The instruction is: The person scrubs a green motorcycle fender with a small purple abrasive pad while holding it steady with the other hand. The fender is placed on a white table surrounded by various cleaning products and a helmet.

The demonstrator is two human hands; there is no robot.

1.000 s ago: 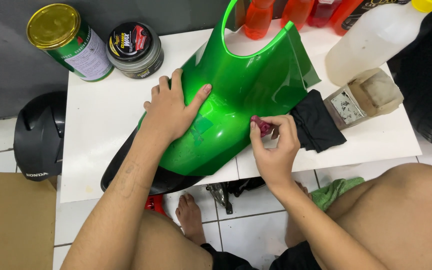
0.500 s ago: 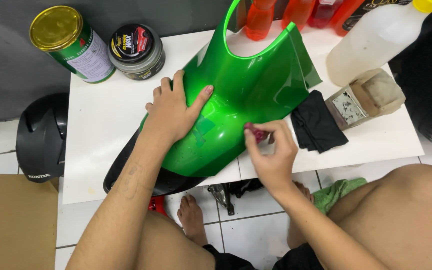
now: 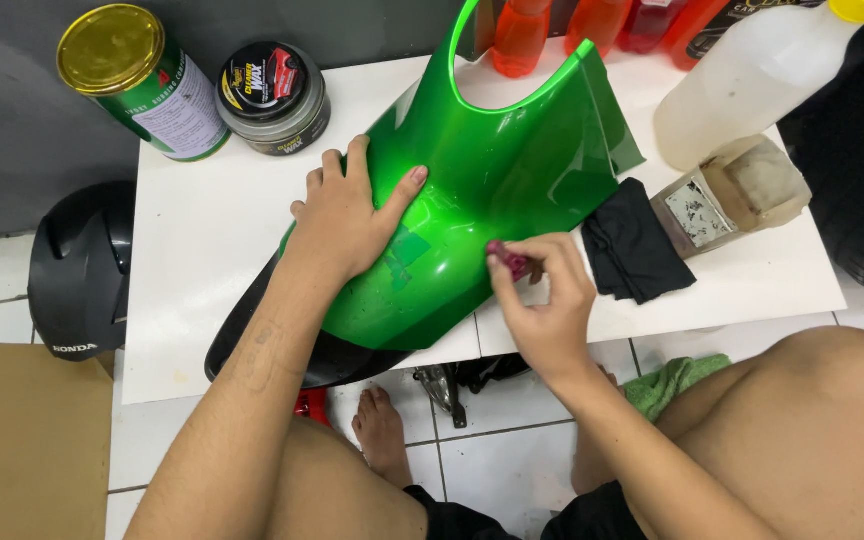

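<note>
Black and matte, a helmet point(image 3: 80, 268) sits on the tiled floor at the left edge of the frame, beside a flat brown cardboard sheet point(image 3: 27, 440). On the white table point(image 3: 207, 220), upper left, a green can with a gold lid point(image 3: 142, 75) stands next to a round black tin point(image 3: 274, 96), both just beyond the work.

In the middle, the glossy green fairing panel point(image 3: 497, 170) lies across the table, its black lower end hanging over the near edge. The left hand point(image 3: 352, 215) rests on it with fingers spread flat and unclenched, seemingly to hold the curved shell steady. Just right of centre, the right hand point(image 3: 547, 295) pinches a small dark red piece point(image 3: 508, 260) between thumb and fingertips at the panel's right edge; what that piece is I cannot tell.

Further right, a folded black cloth point(image 3: 637, 250) lies close to the right hand. A small cloudy bottle point(image 3: 737, 195) lies on its side, and a large white jug with a yellow cap point(image 3: 762, 85) leans at the upper right. Red and orange bottles point(image 3: 522, 35) line the top edge.
</note>
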